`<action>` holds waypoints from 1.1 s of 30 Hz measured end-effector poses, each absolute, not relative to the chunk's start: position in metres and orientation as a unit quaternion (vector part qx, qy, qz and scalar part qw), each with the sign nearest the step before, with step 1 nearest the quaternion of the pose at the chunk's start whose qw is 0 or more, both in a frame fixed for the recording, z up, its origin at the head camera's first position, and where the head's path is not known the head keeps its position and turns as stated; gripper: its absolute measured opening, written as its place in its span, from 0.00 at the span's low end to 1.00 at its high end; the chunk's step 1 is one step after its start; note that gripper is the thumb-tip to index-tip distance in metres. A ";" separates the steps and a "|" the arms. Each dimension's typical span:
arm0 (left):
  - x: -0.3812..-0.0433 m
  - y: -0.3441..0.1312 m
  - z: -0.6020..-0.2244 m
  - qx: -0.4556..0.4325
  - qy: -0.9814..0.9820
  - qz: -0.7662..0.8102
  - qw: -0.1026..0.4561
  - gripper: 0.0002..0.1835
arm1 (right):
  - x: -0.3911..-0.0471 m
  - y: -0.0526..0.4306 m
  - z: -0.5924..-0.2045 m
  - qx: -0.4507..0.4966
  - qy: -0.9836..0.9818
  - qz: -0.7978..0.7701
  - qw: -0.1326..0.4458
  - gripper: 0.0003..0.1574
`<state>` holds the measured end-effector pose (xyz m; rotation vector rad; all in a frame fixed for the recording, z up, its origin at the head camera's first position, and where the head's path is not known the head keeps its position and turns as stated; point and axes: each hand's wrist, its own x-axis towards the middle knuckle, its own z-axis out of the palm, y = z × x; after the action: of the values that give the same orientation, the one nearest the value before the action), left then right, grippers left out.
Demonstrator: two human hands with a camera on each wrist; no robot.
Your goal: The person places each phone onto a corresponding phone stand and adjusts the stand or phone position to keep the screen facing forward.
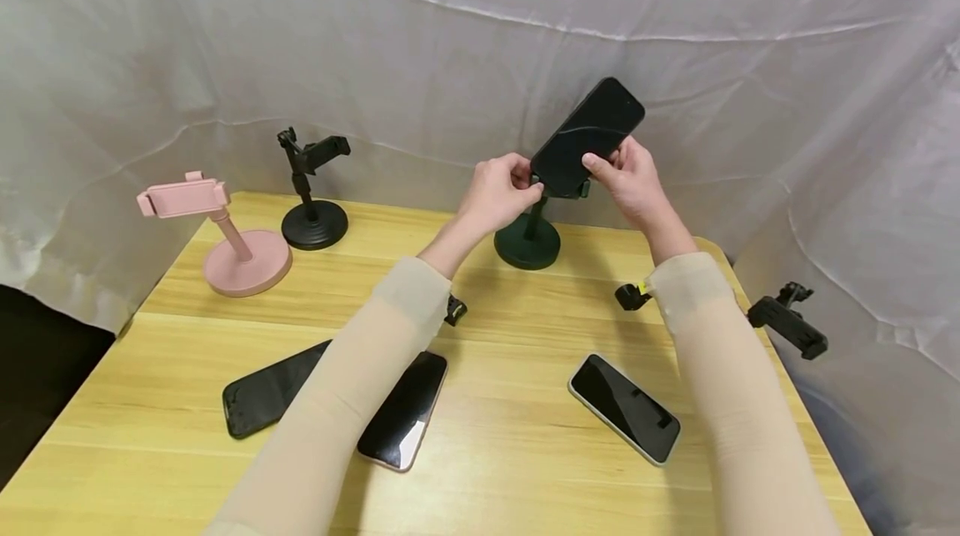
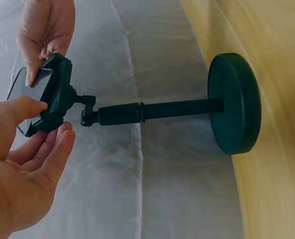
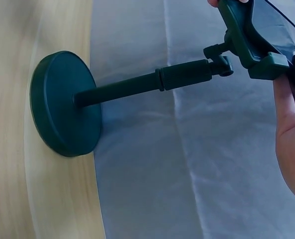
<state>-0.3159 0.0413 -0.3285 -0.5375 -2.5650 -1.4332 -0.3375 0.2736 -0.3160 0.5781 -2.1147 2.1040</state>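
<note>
One grip each: left fingers pinch the green holder, right fingers clasp the black phone.

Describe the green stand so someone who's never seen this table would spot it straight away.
On the table, look to the far edge, just right of the middle. There, below the phone in the right hand, is the green stand on its round base. Unlike the pink stand and black stand to its left, it is dark green, with that phone at its top.
</note>
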 end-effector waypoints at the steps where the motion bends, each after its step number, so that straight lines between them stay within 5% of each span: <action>1: -0.316 0.041 -0.328 -0.181 -0.856 -0.478 0.078 0.14 | -0.337 0.274 -0.316 0.191 -0.698 0.688 0.053 0.11; 33: -0.326 0.036 -0.324 -0.200 -0.836 -0.509 0.032 0.12 | -0.338 0.279 -0.310 0.201 -0.726 0.657 0.031 0.12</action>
<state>-0.3261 0.0356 -0.3237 -0.6171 -2.5759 -1.5682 -0.3381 0.2794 -0.3104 0.6189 -2.2385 2.0238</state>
